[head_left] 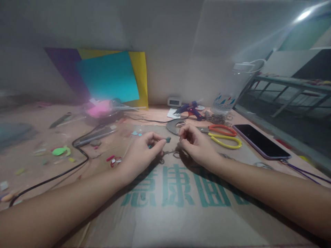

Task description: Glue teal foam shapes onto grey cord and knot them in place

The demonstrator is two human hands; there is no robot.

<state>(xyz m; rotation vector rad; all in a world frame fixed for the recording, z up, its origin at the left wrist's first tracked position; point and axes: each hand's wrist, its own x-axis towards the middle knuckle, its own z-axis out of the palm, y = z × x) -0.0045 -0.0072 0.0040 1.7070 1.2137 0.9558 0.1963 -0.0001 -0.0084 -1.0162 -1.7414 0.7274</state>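
Note:
Thumb and fingers of my left hand pinch a small dark teal piece, whose exact kind is too blurred to tell. Just across a narrow gap, my right hand is closed with its fingertips together; whatever lies between them is hidden. Below both hands, a thin grey-brown cord lies on a cardboard sheet with green printed characters. Behind my right hand are a grey crescent-shaped piece and a cutting tool with one orange and one yellow handle.
At the back stand a blue glue gun, a small digital timer and a clear plastic container. A phone lies right. Coloured sheets lean on the wall. Left, a black cable runs among scraps and a green piece.

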